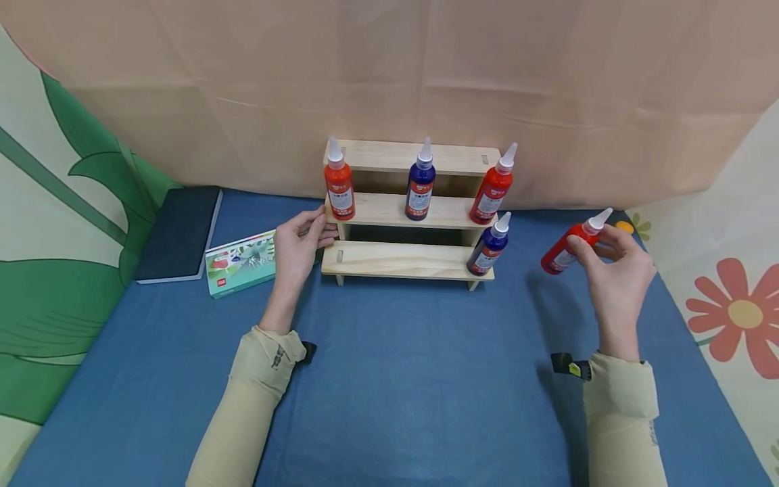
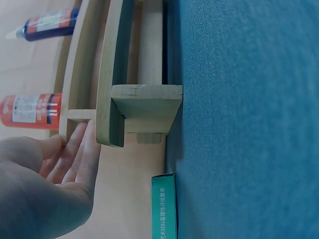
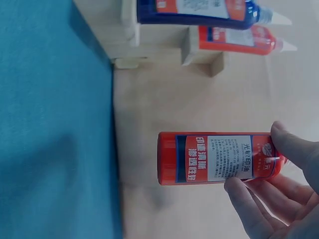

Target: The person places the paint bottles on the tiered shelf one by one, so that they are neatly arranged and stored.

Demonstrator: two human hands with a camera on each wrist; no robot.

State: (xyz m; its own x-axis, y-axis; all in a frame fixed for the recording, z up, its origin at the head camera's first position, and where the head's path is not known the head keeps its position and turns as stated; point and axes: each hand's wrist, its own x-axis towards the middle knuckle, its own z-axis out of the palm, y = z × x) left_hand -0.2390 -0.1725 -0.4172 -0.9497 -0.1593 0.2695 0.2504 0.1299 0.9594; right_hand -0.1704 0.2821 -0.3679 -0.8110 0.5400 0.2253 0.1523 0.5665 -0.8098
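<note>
A three-tier wooden shelf [image 1: 395,257] stands on the blue cloth. My left hand [image 1: 297,247] holds the left end of its middle tier, thumb at the board's edge and fingers against the side support, as the left wrist view shows. My right hand [image 1: 621,274] pinches a red ink bottle [image 1: 562,257] near its white nozzle cap, tilted and raised right of the shelf. On the middle tier stand an orange-red bottle [image 1: 340,189] at left, a blue bottle [image 1: 420,189] centrally and a red bottle [image 1: 490,193] at right. Another blue bottle [image 1: 487,250] occupies the bottom tier's right end.
Left of the shelf lie a green box [image 1: 240,264] and a dark notebook [image 1: 176,233]. A beige sheet [image 1: 389,74] hangs behind. Blue cloth [image 1: 426,379] covers the surface in front, and patterned fabric borders both sides.
</note>
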